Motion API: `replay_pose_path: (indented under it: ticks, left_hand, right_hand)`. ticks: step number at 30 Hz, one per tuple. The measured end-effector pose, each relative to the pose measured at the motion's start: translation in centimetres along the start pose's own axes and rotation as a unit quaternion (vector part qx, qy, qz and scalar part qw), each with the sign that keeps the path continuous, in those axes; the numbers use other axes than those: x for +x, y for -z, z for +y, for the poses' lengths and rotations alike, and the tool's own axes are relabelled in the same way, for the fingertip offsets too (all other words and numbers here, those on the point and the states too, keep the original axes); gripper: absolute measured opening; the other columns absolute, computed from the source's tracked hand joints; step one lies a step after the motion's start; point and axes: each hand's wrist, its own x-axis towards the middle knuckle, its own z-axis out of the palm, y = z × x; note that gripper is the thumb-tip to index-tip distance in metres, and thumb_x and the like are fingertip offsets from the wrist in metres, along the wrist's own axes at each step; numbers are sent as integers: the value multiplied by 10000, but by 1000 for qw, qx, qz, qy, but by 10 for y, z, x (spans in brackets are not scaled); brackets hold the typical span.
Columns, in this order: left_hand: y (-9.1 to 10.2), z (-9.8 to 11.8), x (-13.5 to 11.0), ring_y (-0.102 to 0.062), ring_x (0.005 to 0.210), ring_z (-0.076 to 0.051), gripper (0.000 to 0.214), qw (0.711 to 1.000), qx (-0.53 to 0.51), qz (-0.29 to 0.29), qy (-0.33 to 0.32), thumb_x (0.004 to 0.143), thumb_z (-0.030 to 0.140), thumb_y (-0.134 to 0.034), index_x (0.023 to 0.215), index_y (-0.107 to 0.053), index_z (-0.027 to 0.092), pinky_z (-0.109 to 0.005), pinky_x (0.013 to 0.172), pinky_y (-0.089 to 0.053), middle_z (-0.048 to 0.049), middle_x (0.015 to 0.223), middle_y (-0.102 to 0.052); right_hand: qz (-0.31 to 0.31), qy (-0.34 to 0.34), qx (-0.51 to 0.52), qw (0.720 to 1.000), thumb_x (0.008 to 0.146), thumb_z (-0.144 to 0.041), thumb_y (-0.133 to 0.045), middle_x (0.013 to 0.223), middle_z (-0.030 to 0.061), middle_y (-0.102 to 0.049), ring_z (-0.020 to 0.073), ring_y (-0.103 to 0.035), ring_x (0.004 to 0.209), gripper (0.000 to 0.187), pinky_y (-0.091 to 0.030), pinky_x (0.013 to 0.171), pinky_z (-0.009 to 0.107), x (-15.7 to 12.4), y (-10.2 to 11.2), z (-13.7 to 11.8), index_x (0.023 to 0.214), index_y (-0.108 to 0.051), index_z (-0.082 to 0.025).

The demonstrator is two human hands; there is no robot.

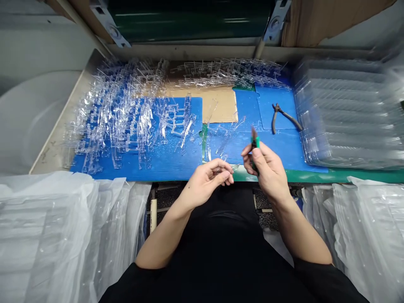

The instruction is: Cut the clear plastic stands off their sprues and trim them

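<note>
My right hand (267,168) is closed around a green-handled cutting tool (255,142), whose tip points up and away over the blue mat (158,162). My left hand (210,179) hovers at the table's front edge with its fingers curled around a small clear plastic piece (225,162). The two hands are close together, about a hand's width apart. A big heap of clear plastic parts (123,113) covers the left half of the mat.
Grey-handled pliers (282,117) lie on the blue mat at the right. A stack of clear trays (350,113) stands at the far right. Clear parts (227,71) line the back edge. Plastic bags (63,231) hang on both sides. Brown cardboard (217,103) lies mid-table.
</note>
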Motion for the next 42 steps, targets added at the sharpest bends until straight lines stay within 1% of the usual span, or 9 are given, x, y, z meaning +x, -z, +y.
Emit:
replay_pose_path:
  ticks: [2, 6, 9, 12, 14, 17, 19, 28, 42]
  left_hand:
    - [6, 0, -7, -717, 852, -162, 244, 994, 81, 62, -43, 1055, 452, -685, 1062, -724, 210, -281, 827, -573, -35, 891, -753]
    - [16, -1, -16, -675, 799, -157, 188, 941, 247, 136, -187, 1099, 376, -615, 1088, -716, 218, -290, 769, -555, -38, 927, -740]
    - [19, -3, -17, -686, 806, -155, 110, 872, 341, 148, -319, 1102, 258, -600, 1060, -684, 201, -287, 738, -534, -48, 940, -753]
    - [19, -2, -17, -706, 856, -166, 104, 829, 404, 154, -355, 1090, 161, -589, 1130, -676, 202, -308, 786, -534, -49, 962, -773]
    - [19, -2, -18, -699, 852, -172, 121, 817, 421, 152, -363, 1086, 155, -593, 1162, -674, 203, -321, 798, -530, -49, 953, -774]
    - [19, -1, -20, -666, 811, -173, 108, 811, 427, 146, -372, 1081, 167, -602, 1155, -673, 202, -324, 769, -505, -56, 946, -769]
    - [19, 0, -21, -641, 786, -169, 102, 809, 430, 142, -374, 1076, 159, -602, 1142, -669, 200, -323, 754, -483, -51, 929, -759]
    - [22, 1, -21, -610, 770, -170, 83, 811, 436, 124, -369, 1082, 163, -584, 1110, -656, 194, -338, 749, -418, -40, 890, -730]
    - [20, 5, -21, -581, 763, -162, 86, 825, 440, 87, -343, 1081, 140, -575, 1068, -641, 194, -342, 735, -397, -29, 861, -700]
  right_hand:
    - [32, 0, 20, 999, 1110, -575, -600, 839, -2, -528, 122, -423, 626, 356, -329, 576, 301, -7, 4, 3, 1043, -723, -247]
    - [-6, -17, -36, 999, 1162, -543, -486, 787, -20, -434, 144, -406, 628, 370, -348, 586, 303, -24, 11, 0, 1247, -718, -268]
    - [-37, 28, -190, 981, 1166, -399, -534, 880, 9, -593, 169, -592, 768, 279, -465, 697, 308, -39, 13, -8, 1361, -676, -260]
    - [-67, 118, -305, 943, 1141, -232, -578, 1140, 73, -731, 206, -704, 1022, 267, -524, 900, 329, -52, 11, -19, 1399, -645, -229]
    - [-72, 160, -349, 921, 1126, -189, -596, 1146, 78, -738, 191, -714, 962, 285, -522, 851, 306, -57, 10, -24, 1405, -649, -208]
    - [-70, 179, -403, 895, 1125, -213, -611, 999, 45, -698, 150, -640, 733, 293, -453, 666, 297, -60, 8, -29, 1411, -664, -186]
    - [-74, 181, -422, 885, 1134, -237, -601, 954, 28, -666, 138, -588, 674, 294, -417, 628, 303, -60, 7, -30, 1416, -666, -187]
    - [-108, 156, -421, 887, 1146, -260, -578, 891, -1, -607, 134, -550, 656, 290, -383, 634, 298, -60, 10, -32, 1419, -670, -224]
    - [-93, 153, -450, 875, 1152, -291, -569, 888, 7, -637, 130, -568, 638, 249, -397, 614, 298, -59, 15, -33, 1320, -726, -195]
